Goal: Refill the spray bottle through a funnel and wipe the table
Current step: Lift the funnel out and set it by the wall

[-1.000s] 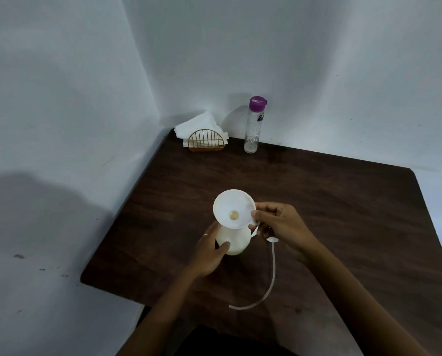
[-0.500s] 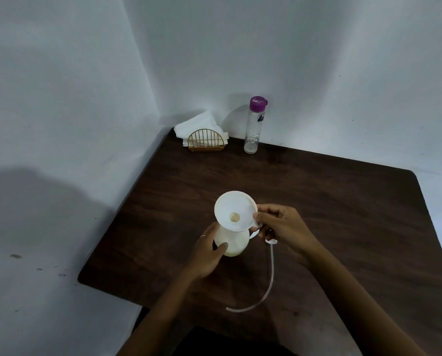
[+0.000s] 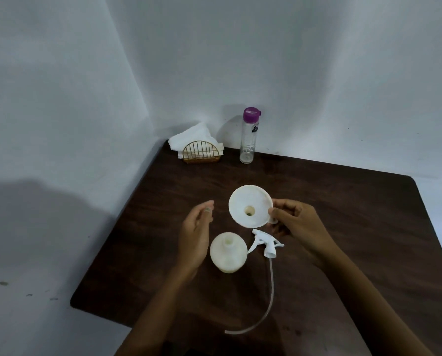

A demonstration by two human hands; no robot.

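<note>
The cream spray bottle (image 3: 228, 253) stands upright and uncapped on the dark wooden table (image 3: 343, 214). My right hand (image 3: 297, 222) grips the white funnel (image 3: 249, 205) by its rim tab, holding it in the air above and behind the bottle. My left hand (image 3: 195, 232) hovers open just left of the bottle, not touching it. The white trigger sprayer head (image 3: 266, 244) lies on the table to the right of the bottle, its clear tube (image 3: 266, 304) curving toward the near edge.
A clear water bottle with a purple cap (image 3: 249, 136) stands at the back against the wall. White napkins sit in a gold wire holder (image 3: 200, 150) in the back left corner. Walls close the left and far sides.
My right hand has lifted the funnel off the spray bottle and moved it up and back. My left hand has let go of the bottle and opened.
</note>
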